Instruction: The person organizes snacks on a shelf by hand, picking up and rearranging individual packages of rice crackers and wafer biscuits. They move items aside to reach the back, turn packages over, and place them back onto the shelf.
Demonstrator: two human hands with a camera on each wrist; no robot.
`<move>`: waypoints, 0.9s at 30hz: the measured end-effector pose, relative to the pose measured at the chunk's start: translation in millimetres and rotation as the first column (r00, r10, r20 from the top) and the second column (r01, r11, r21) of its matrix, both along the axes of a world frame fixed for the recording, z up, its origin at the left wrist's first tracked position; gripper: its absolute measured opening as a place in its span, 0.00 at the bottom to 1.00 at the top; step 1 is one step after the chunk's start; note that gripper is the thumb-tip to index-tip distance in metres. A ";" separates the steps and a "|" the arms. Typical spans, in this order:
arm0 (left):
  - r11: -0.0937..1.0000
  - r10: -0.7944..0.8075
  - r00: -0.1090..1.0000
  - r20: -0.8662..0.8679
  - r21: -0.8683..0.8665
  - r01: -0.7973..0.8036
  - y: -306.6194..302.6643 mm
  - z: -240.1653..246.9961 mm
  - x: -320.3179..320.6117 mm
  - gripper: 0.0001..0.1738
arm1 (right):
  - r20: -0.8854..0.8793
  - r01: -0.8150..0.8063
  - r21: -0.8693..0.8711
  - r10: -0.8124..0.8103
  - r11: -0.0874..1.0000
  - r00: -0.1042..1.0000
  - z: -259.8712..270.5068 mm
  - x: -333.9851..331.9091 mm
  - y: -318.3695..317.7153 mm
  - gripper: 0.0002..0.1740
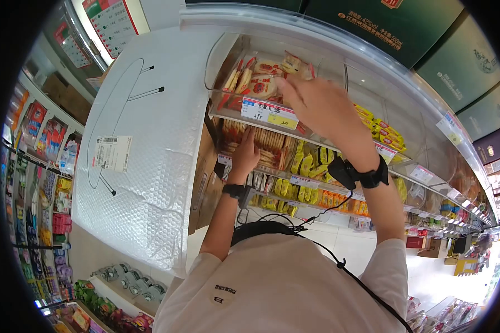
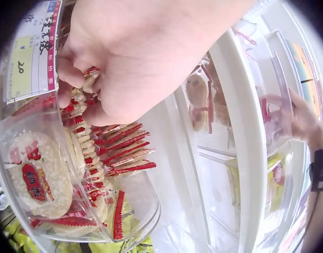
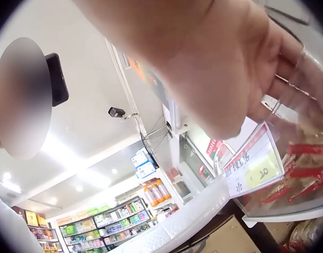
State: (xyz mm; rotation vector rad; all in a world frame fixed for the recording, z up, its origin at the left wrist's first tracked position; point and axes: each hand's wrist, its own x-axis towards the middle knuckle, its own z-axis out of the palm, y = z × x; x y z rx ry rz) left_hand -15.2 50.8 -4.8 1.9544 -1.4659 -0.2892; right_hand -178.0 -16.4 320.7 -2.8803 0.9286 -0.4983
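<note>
— Two hands were up in the snack shelf at once. The left hand [image 1: 244, 156] was in the lower bin [image 2: 145, 211], thumb and fingers pinching one cracker packet [image 2: 89, 80] near the top of an upright row.

— Why a pinch and not a full grab?

— Probably because the packets stood packed edge to edge with their red seams outward. Only a narrow end was free to take.

— And the right hand [image 1: 316, 102]?

— Higher, reaching over the clear front of the upper bin [image 1: 216, 72], with its fingers among the round cracker packs [image 1: 261, 84]. Whether it gripped one or only touched them could not be told, since the back of the hand covered the fingertips.

— Did its own wrist camera help?

— Little. That view was mostly blurred skin close up, with the bin's rim and the price tag [image 3: 256, 171] below it. It alone showed the shop ceiling and the far shelves [image 3: 98, 226].

— What did the left wrist view add?

— The pinch itself, which the head view hid, and the right hand seen far off through the clear dividers. Only the head view showed both arms together, one bin above the other, with yellow packs [image 1: 308, 164] just beside the lower row.
</note>
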 end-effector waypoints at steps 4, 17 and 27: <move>0.996 0.003 0.999 -0.038 0.094 0.000 4.0 15.0 -2.8 0.39 | 0.367 -0.007 -0.061 0.029 0.998 0.930 10.5 -21.8 16.1 0.17; 0.995 0.011 0.999 -0.053 -0.101 -0.016 -0.3 -5.7 0.9 0.39 | 0.556 -0.498 0.778 -0.051 0.383 0.830 -100.4 -139.0 62.4 0.37; 0.994 0.046 0.999 -0.024 -0.102 -0.048 3.1 6.3 -5.4 0.37 | 0.354 -0.533 0.840 -0.644 -0.100 0.678 -232.9 -74.8 32.9 0.31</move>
